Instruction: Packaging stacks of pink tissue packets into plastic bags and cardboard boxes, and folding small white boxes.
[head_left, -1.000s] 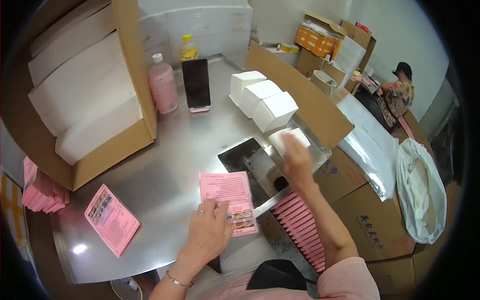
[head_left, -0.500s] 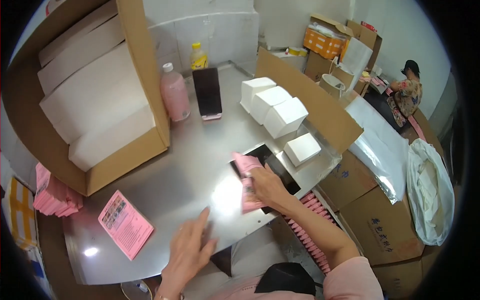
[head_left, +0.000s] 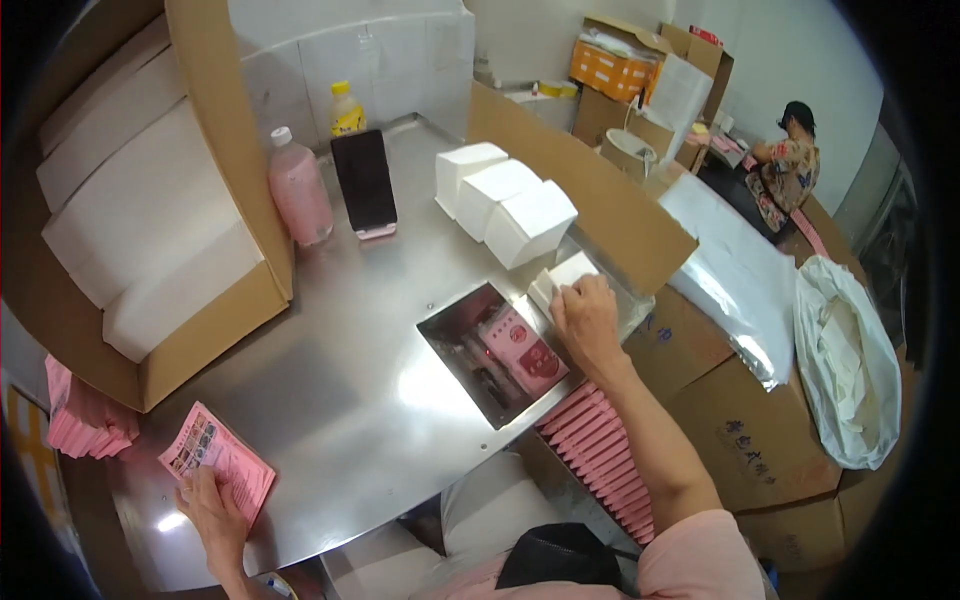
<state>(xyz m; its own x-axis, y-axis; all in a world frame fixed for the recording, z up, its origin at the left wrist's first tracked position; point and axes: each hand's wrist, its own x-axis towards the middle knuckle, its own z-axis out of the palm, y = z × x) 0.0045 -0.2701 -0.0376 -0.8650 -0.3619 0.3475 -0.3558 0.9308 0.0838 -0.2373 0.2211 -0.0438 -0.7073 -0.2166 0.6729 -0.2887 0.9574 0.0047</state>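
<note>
My left hand (head_left: 212, 505) rests on a small pile of pink printed packets (head_left: 238, 462) at the table's left front, its fingers apart on the top one. My right hand (head_left: 588, 310) is closed on a small stack of white folded tissues (head_left: 573, 268) at the right edge of the table; its fingertips are partly hidden. Left of that hand, a rectangular opening (head_left: 455, 340) is cut in the metal tabletop. Inside it lies a pink printed packet (head_left: 525, 345).
White tissue blocks (head_left: 505, 200) stand beyond my right hand, beside a cardboard flap (head_left: 600, 190). A phone (head_left: 364, 180), pink bottle (head_left: 300, 190) and large carton (head_left: 215, 325) stand farther left. Pink packets (head_left: 600, 455) fill a row below right. Another person (head_left: 790, 170) sits far right.
My right hand has let go of a pink packet, now in the opening, and moved right onto the tissues. My left hand has moved left onto the pink pile. The view has shifted.
</note>
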